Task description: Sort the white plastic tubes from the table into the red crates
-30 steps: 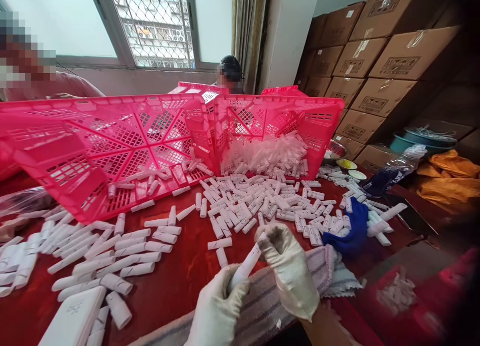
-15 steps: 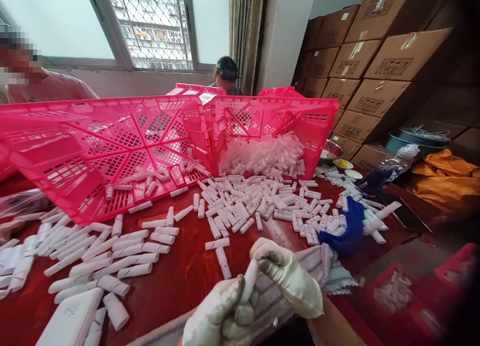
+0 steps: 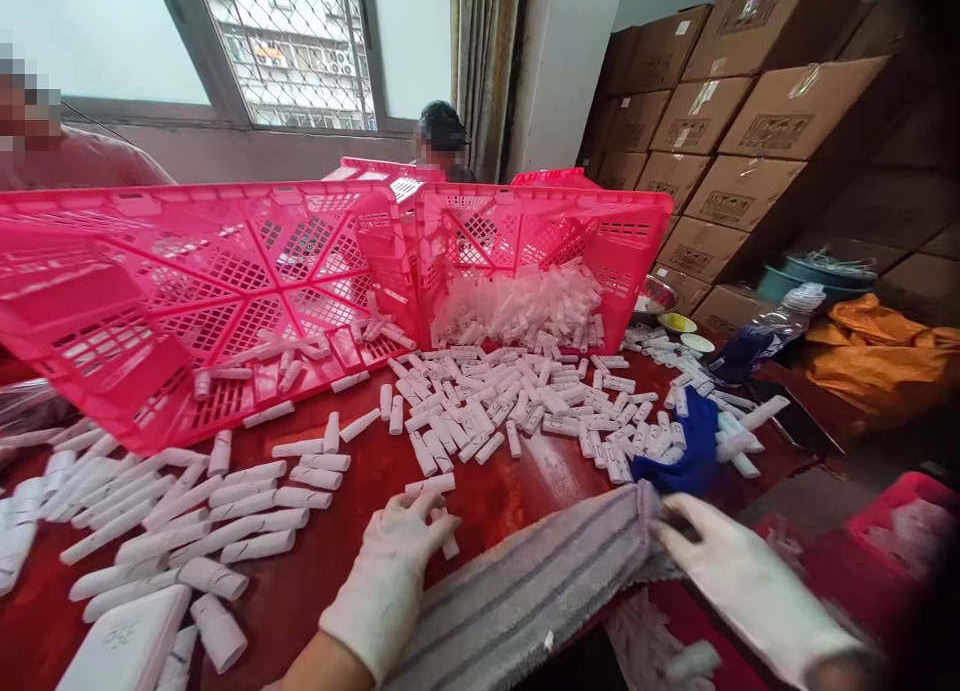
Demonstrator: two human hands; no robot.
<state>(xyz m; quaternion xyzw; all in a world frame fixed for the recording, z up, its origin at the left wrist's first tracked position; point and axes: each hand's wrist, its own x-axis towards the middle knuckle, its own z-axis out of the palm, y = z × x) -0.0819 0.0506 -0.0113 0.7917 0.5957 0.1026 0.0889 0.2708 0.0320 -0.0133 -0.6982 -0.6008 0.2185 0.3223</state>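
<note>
My left hand (image 3: 394,561), in a white glove, reaches over the red table with its fingers bent around a short white tube (image 3: 448,539), which is partly hidden. Off to the right, my right hand (image 3: 720,556), also gloved, hangs beside the end of the grey striped cloth (image 3: 525,591), thumb and fingers apart. Below it a loose white tube (image 3: 694,661) shows over a heap of white pieces. Many small white tubes (image 3: 487,401) are piled mid-table, and longer ones (image 3: 255,521) lie at the left.
Two pink baskets (image 3: 262,296) lie on their sides at the back. A white box (image 3: 124,641) is at the front left. A blue cloth (image 3: 690,446), bottle (image 3: 772,331) and orange cloth (image 3: 885,351) are at the right. Two people sit beyond.
The hands have parted. My left hand moved left and forward to a tube on the table; my right hand moved right and let go of the white tube held between them.
</note>
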